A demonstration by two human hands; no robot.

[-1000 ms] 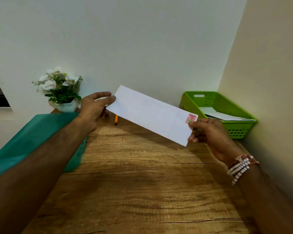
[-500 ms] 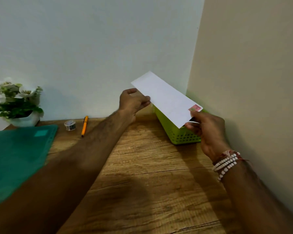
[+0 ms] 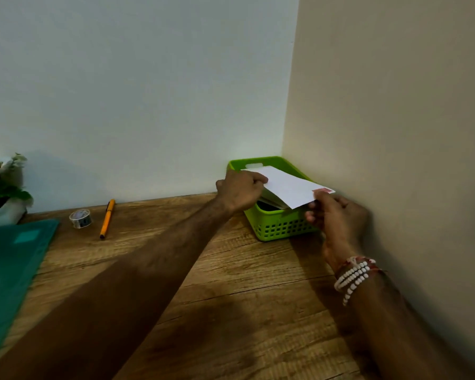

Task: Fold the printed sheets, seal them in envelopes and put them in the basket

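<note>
Head view shows the envelope [image 3: 288, 186] held nearly level just above the green basket [image 3: 281, 229], which sits in the far right corner of the worktop [image 3: 231, 283]. We note the left hand [image 3: 240, 192] pinching one end and the right hand [image 3: 337, 215] pinching the stamped corner; the fingers [image 3: 258, 179] of both are clamped on the paper. We judge placement is in hand: lower it flat onto the stacked envelopes [image 3: 272, 201] inside, keep it clear of the rim, then release both ends together

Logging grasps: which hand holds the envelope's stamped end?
The right hand, wearing bead bracelets, pinches the white paper envelope by its red-stamped corner; the left hand grips the plain end.
</note>
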